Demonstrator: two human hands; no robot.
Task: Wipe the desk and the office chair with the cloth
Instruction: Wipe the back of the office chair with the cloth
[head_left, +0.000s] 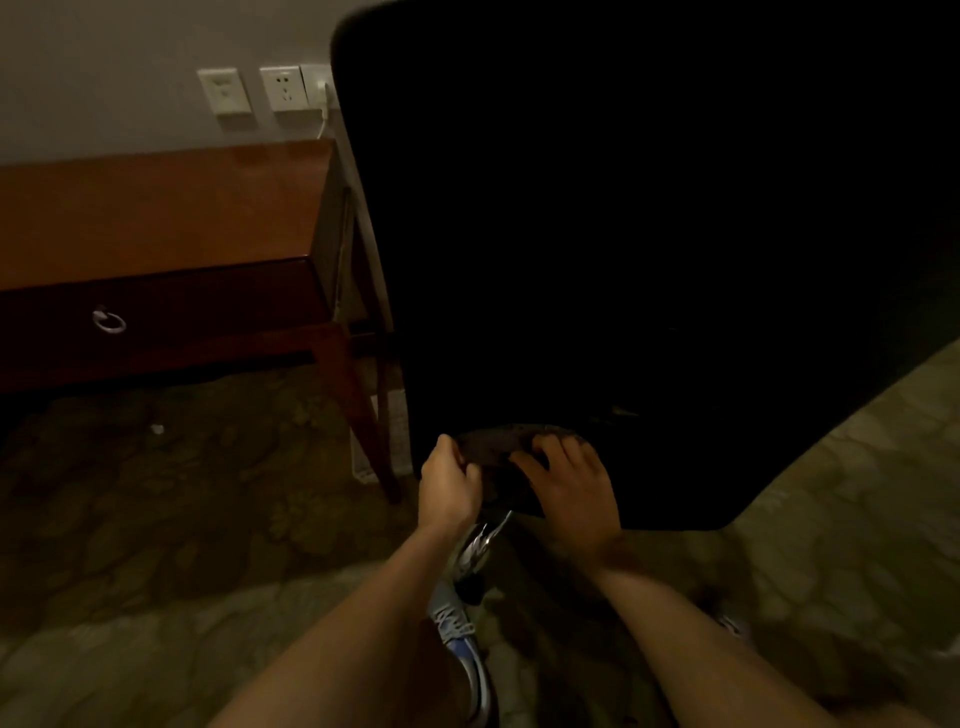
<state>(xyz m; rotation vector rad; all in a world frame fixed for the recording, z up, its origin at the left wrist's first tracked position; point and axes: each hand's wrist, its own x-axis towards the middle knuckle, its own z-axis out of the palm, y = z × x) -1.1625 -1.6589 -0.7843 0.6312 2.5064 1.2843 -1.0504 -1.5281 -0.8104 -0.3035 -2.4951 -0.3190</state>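
Two hands, both at the lower edge of a black office chair (623, 234), on one dark cloth (511, 449).
- Left hand (449, 480): fingers curled, pinching the cloth's left end.
- Right hand (571, 483): fingers spread apart, pressing the cloth against the chair.
- Cloth: bunched between the hands, touching the chair; colour hard to tell in the dim light.
- Desk (156, 208): brown wood, left of the chair, against the wall; drawer with a ring pull (109, 320).
- Wall sockets (283, 88): above the desk.
- Carpet (156, 519): patterned.
- Shoe (465, 639): pale, laced, below the hands.
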